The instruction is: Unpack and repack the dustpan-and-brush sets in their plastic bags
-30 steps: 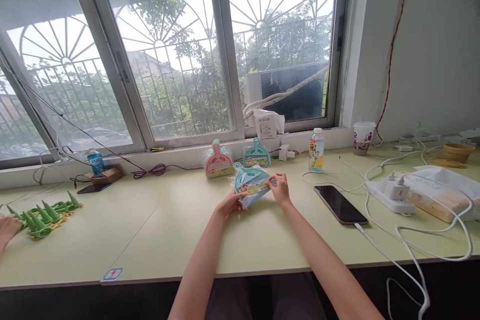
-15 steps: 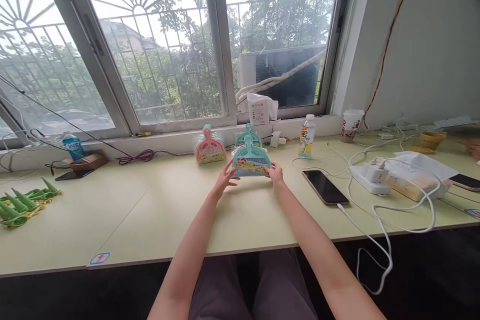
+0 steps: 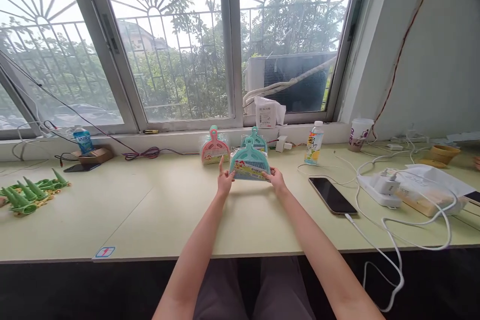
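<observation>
A teal mini dustpan-and-brush set (image 3: 249, 164) in clear wrapping is held between my two hands, tilted a little, above or at the tabletop. My left hand (image 3: 225, 180) grips its lower left corner, thumb in front and index finger stretched up. My right hand (image 3: 276, 179) pinches the lower right corner, with the other fingers partly hidden behind. Right behind it stands another teal dustpan set (image 3: 255, 135), partly covered. To the left, a pink dustpan set (image 3: 214, 147) leans upright near the wall under the window.
On the right lie a phone (image 3: 332, 196), a drink bottle (image 3: 314, 144), a power strip (image 3: 378, 191) with white cables and a tissue pack (image 3: 423, 192). A cup (image 3: 360, 135) stands behind. Green cone-shaped pieces (image 3: 33, 191) and a small cardboard box (image 3: 94, 154) are at left.
The teal set in my hands has tilted and shifted slightly relative to the sets behind. My left index finger has lifted upward. The whole view has swung a little to the left.
</observation>
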The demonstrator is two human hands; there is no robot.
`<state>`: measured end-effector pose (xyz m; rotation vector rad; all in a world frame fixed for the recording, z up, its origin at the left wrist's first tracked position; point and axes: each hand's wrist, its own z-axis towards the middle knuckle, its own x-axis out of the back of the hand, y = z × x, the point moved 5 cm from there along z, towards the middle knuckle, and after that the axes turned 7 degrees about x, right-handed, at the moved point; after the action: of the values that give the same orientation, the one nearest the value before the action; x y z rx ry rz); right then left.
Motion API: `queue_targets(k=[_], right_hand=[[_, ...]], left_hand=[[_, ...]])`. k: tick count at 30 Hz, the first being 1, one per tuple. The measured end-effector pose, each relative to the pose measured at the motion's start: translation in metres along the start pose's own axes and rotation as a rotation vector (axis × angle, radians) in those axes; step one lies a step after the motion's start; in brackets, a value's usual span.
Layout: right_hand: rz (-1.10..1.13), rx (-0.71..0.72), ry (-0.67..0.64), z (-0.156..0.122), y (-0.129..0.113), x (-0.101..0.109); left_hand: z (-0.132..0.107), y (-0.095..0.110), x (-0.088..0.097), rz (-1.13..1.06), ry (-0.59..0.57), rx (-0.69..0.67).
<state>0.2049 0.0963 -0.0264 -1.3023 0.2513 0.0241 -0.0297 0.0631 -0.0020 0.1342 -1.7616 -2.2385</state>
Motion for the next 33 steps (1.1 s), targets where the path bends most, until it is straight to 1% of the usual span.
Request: queue_targets(k=[3,6,8,9,11,12,13,15,17,18,19,20,21,23,24,26,28,29,30,31,33], right_hand=[[-0.098,0.056,-0.06,-0.001,0.003,-0.003],[-0.279,0.126,-0.251,-0.006,0.009,-0.015],[-0.435,0.18,-0.359,-0.009,0.014,-0.023],[-0.518,0.208,-0.374,-0.009,0.016,-0.027],[-0.675,0.257,-0.35,-0.006,0.018,-0.037],[-0.743,0.275,-0.332,-0.003,0.018,-0.044],[-0.802,0.288,-0.323,0.0,0.019,-0.053],[-0.898,0.303,-0.323,0.009,0.02,-0.077],[-0.971,0.311,-0.336,0.019,0.024,-0.104],[-1.001,0.321,-0.341,0.025,0.027,-0.118],[-1.034,0.325,-0.338,0.031,0.03,-0.131],[-1.068,0.326,-0.33,0.038,0.033,-0.143],[-1.098,0.323,-0.322,0.044,0.037,-0.154],[-1.142,0.322,-0.318,0.056,0.045,-0.174],[-1.147,0.329,-0.323,0.061,0.048,-0.182],[-1.134,0.348,-0.327,0.069,0.053,-0.194],[-1.102,0.341,-0.295,0.077,0.056,-0.199],[-1.078,0.329,-0.273,0.08,0.057,-0.199],[-1.044,0.325,-0.253,0.083,0.059,-0.199],[-1.004,0.319,-0.23,0.085,0.06,-0.198],[-0.886,0.351,-0.183,0.087,0.059,-0.197]], left_hand=[[0.007,-0.005,0.013,0.219,0.08,0.061],[0.01,-0.009,0.029,0.436,0.17,0.128],[0.009,-0.009,0.038,0.541,0.227,0.127],[0.008,-0.01,0.041,0.584,0.253,0.117],[0.006,-0.011,0.044,0.659,0.288,0.087],[0.006,-0.012,0.047,0.695,0.323,0.073],[0.005,-0.013,0.05,0.722,0.383,0.067],[0.005,-0.015,0.061,0.744,0.565,0.07],[0.006,-0.018,0.073,0.735,0.74,0.109],[0.008,-0.018,0.077,0.749,0.796,0.096],[0.011,-0.016,0.081,0.787,0.826,0.045],[0.016,-0.013,0.082,0.85,0.815,-0.059],[0.022,-0.01,0.08,0.925,0.771,-0.185],[0.033,-0.007,0.076,1.061,0.628,-0.39],[0.039,-0.009,0.073,1.115,0.534,-0.445],[0.051,-0.016,0.066,1.191,0.3,-0.462],[0.063,-0.027,0.056,1.224,0.049,-0.424],[0.068,-0.032,0.051,1.223,-0.047,-0.404],[0.072,-0.035,0.048,1.211,-0.096,-0.382],[0.077,-0.038,0.046,1.198,-0.109,-0.359],[0.086,-0.04,0.043,1.17,-0.1,-0.317]])
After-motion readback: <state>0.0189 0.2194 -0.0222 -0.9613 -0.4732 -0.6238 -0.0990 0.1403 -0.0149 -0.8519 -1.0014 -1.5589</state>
